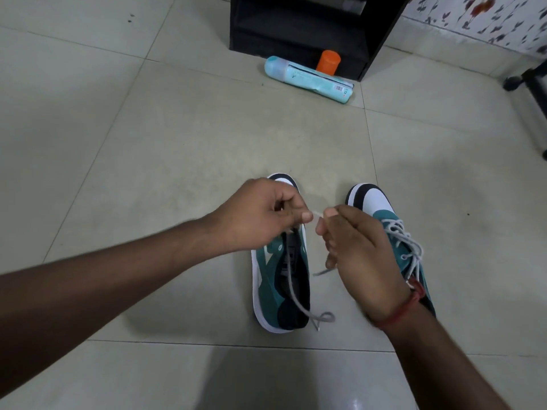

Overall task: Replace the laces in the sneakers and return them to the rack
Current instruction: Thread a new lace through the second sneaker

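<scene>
Low at 6 o'clock on the tiled floor (148,143), two green sneakers stand side by side, toes toward 12. Right sneaker (396,232) already carries a grey lace, loosely threaded. Left sneaker (281,279) is the one in hand; which eyelets are filled I cannot tell, the hands cover them.

Left hand (260,214) hovers over the toe end, fingers curled, thumb and forefinger pinching the lace (291,279). Right hand (355,255), just at its 3 o'clock, pinches the same lace at the tip; a short pale stretch spans the gap. The free tail runs back toward 6, past the heel onto the floor.

Judgement: threading step, roughly halfway through the task. To do it well, keep the tip pinched close to its end, feed it straight, pull slack evenly, and watch the tail for snags.

Rack (296,31), dark, waits at 12 o'clock, well apart, with a pale blue bottle (307,75) lying before it.
</scene>
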